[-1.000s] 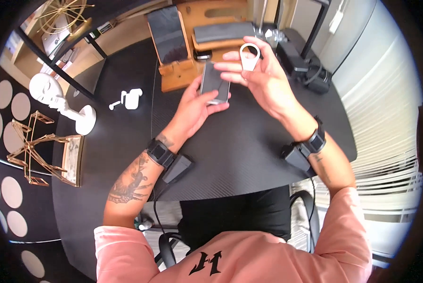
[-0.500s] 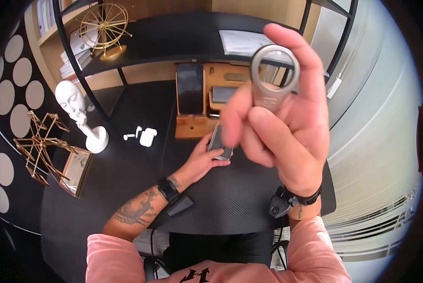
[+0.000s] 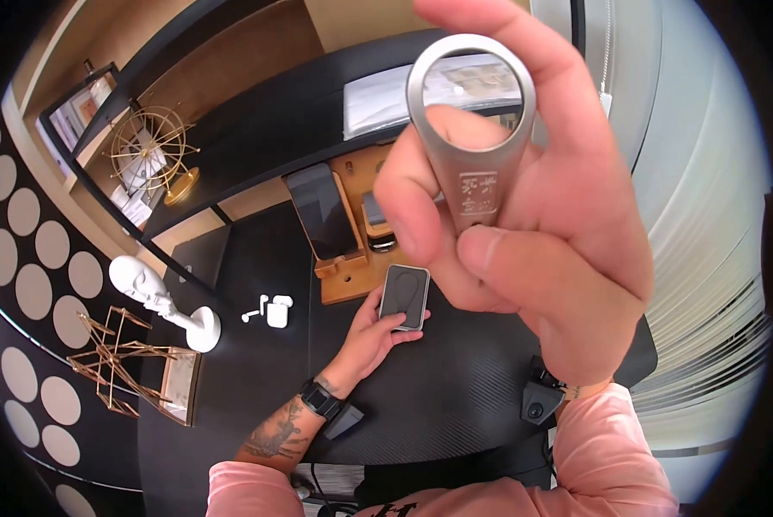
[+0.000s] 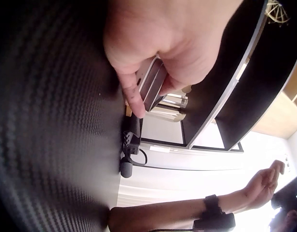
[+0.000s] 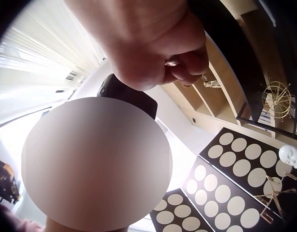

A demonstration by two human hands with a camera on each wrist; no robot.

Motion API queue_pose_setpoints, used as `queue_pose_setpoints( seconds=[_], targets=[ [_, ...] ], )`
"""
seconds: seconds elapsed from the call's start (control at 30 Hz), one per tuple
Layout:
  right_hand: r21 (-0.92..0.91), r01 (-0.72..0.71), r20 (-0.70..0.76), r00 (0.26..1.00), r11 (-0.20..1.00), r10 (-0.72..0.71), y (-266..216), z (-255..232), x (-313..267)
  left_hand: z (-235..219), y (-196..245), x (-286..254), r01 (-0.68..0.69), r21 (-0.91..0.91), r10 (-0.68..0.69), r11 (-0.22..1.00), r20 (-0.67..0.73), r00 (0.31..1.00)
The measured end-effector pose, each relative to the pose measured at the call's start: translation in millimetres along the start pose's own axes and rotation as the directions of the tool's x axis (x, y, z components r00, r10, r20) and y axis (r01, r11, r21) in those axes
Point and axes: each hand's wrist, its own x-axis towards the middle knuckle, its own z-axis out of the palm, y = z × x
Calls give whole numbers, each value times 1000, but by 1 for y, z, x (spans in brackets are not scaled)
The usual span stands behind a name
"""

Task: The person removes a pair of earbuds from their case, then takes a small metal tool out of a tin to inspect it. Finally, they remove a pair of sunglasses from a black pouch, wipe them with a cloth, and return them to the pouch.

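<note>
nearer to the head camera than half a second ago, the silver-grey metal piece with a ring head and tapering engraved handle [image 3: 478, 191] now shows larger, its engraved face plainer. from my remote post i record the right hand [image 3: 558, 207] pinching the handle's lower end, thumb in front, fingers curled behind, ring upward. left hand [image 3: 371, 338] grips a flat, silver-edged rectangular case with a dark insert [image 3: 406, 287], thumb over its near edge, close by the black textured table [image 3: 455, 401]; whether they touch, i cannot tell. good practice, in my judgement: steady the right wrist, keep fingertips off ring and engraving, and tilt slightly against glare. the left grip should stay light and level, well apart from the white earbud case [image 3: 278, 313].
</note>
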Motion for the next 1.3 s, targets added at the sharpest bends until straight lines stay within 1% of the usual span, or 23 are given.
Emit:
queue_pose_setpoints(
  seconds=[0.03,0.1,0.13,0.2,0.23,0.3,0.4,0.53,0.67,0.77,0.83,0.87,0.93,0.97,1.03,1.13,1.23,1.3],
  targets=[
    [-1,4,-12,1000,1000,-4,-2,-1,-7,-2,-1,0,9,7,-9,1000,3,1000],
    [-1,17,-31,999,1000,-17,-4,-6,-3,-5,-2,1,-7,9,7,1000,53,999],
    [0,24,-39,999,1000,-24,-5,-4,-6,-1,1,-2,-3,18,2,1000,55,998],
    [0,41,-54,998,999,-41,-12,-12,-18,13,10,-10,74,12,-72,997,-112,991],
    [-1,50,-61,997,999,-50,-15,-16,-18,8,7,-8,76,22,-74,997,-109,991],
    [-5,62,-75,995,998,-62,-15,-12,-17,-5,-5,-2,-52,4,52,999,42,998],
    [-9,78,-85,993,997,-78,-15,-12,-10,2,-2,-3,-51,47,50,998,6,999],
    [0,86,-93,992,996,-85,-18,-16,-23,7,0,-6,-48,71,50,996,-23,998],
    [2,95,-105,990,995,-95,-17,-13,-25,4,-2,-6,-43,78,45,996,-16,999],
    [-1,102,-115,988,995,-102,-17,-11,-22,2,-3,-6,-12,89,10,996,17,1000],
    [-2,104,-121,987,995,-103,-17,-9,-26,8,-1,-9,-61,159,62,985,-4,998],
    [-2,104,-123,987,995,-103,-17,-9,-27,4,-3,-7,-60,160,61,985,-4,998],
    [-3,105,-127,986,994,-104,-18,-9,-30,-13,-12,2,-112,88,99,990,132,986],
    [-3,105,-130,986,994,-105,-18,-9,-35,-20,-18,6,-110,90,98,990,133,986],
    [-5,105,-138,985,994,-105,-17,-8,-33,-27,-27,13,-210,107,203,972,68,977],
    [-7,105,-150,983,994,-105,-18,-10,-35,-29,-29,12,-217,145,210,965,60,976],
    [-8,102,-158,982,995,-102,-18,-11,-35,-25,-24,9,-174,130,167,976,57,984],
    [-8,100,-162,982,995,-100,-16,-8,-31,-29,-26,10,-171,119,165,978,58,985]
  ],
)
